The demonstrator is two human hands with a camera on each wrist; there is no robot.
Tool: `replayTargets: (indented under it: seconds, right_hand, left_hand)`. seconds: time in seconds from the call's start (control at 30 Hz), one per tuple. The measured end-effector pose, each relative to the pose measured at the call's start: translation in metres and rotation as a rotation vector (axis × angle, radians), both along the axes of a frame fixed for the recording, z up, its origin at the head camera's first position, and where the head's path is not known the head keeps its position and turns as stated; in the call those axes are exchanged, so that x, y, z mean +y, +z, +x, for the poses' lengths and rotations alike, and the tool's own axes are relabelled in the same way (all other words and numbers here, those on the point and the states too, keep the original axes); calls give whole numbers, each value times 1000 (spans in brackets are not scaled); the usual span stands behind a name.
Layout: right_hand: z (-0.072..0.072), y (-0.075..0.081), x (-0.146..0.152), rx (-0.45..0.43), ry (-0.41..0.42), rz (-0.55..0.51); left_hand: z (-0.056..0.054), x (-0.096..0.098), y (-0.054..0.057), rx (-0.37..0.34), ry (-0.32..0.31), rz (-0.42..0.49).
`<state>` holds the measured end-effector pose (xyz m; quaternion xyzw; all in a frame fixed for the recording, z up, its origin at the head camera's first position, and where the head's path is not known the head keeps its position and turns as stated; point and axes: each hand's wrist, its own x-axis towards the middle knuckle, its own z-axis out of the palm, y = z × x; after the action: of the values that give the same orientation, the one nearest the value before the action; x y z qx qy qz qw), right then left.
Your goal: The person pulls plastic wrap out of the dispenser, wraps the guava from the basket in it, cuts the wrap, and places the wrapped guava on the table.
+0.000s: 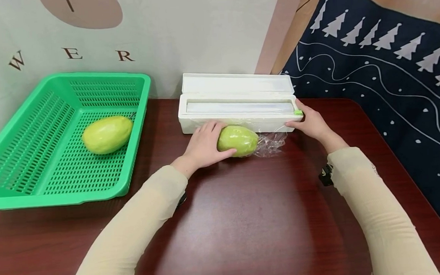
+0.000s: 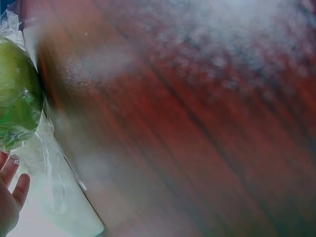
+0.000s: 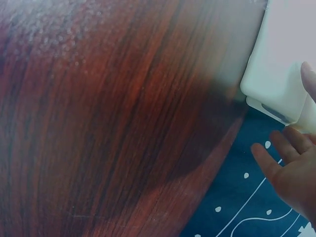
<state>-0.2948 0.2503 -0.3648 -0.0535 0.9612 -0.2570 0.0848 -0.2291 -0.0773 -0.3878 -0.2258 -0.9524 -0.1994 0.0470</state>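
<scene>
My left hand holds the left end of an oval green fruit, papaya-like and wrapped in clear cling film, its thumb along the near side. Crumpled film trails from the fruit's right end. Right behind the fruit stands a white cling film dispenser, its lid tipped up at the back. My right hand grips the dispenser's right end, thumb at the front, fingers beside the small green slider. In the left wrist view the fruit lies against the dispenser with film stretched over it.
A green plastic basket stands on the left of the dark red table, with a yellow-green fruit in it. Behind the table hangs a pale cloth. A navy cloth with white trees borders the right edge.
</scene>
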Motion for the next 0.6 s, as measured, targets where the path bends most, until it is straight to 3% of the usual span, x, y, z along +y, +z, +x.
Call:
replayTargets:
  seconds: [0.6]
  right_hand:
    - [0, 1, -1, 10, -3, 1]
  left_hand:
    - [3, 1, -2, -15, -72, 13]
